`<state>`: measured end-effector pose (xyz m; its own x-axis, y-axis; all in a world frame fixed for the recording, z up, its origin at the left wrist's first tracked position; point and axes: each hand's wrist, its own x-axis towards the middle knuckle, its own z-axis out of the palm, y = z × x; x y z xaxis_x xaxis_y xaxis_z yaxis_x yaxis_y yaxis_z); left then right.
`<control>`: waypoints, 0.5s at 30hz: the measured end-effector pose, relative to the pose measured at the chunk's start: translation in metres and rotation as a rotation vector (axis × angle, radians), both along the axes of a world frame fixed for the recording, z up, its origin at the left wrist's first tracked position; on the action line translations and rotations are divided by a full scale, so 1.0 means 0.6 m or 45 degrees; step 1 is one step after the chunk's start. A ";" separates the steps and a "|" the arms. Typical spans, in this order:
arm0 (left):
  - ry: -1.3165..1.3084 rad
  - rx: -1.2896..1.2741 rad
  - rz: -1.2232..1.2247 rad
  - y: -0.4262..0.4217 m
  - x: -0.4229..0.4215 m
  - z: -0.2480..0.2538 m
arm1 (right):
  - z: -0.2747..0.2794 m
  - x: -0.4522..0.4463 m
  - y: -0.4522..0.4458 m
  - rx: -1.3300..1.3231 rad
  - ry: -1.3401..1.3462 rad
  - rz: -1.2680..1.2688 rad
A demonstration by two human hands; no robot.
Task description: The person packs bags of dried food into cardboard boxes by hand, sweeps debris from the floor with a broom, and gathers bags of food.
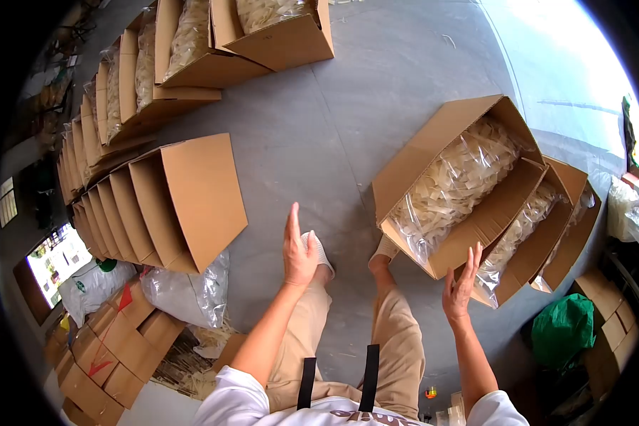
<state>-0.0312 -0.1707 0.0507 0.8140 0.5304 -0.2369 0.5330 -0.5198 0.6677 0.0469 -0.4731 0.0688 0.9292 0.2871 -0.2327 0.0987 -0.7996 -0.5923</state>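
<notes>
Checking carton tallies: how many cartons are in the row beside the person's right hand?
3 visible: the leftmost carton, the middle carton right of it, and the rightmost carton, partly hidden. More could be hidden behind.

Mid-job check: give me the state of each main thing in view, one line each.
Right boxes: open, holding clear bags
Clear bags: holding pale strips
Left hand: open, empty
Right hand: open, empty, near right boxes; contact unclear
Top boxes: open, filled
Left boxes: lined up, contents unclear
Green bag: crumpled, contents hidden
</notes>
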 end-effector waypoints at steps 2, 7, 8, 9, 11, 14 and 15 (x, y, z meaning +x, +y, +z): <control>0.117 0.350 0.157 0.105 -0.066 -0.005 | -0.004 -0.013 0.089 0.112 0.084 0.164; 0.558 0.687 0.646 0.336 -0.234 -0.014 | -0.060 -0.028 0.187 -0.024 0.244 0.349; 0.566 0.692 0.666 0.367 -0.254 -0.017 | -0.076 -0.029 0.188 -0.086 0.297 0.280; 0.612 0.540 0.769 0.394 -0.267 -0.021 | -0.109 -0.032 0.167 -0.054 0.032 0.326; 0.653 0.291 0.853 0.416 -0.279 -0.024 | -0.082 -0.011 0.167 -0.289 0.266 0.350; 0.471 0.118 0.658 0.386 -0.294 -0.026 | -0.084 -0.006 0.116 -0.293 0.188 0.433; 0.471 0.143 0.545 0.363 -0.302 -0.022 | -0.078 -0.008 0.105 -0.371 0.222 0.461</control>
<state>-0.2124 0.0474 0.0373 0.3950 0.8325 -0.3884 0.8990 -0.2633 0.3499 0.0422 -0.4102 0.0219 0.7218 0.4843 -0.4944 0.3201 -0.8670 -0.3820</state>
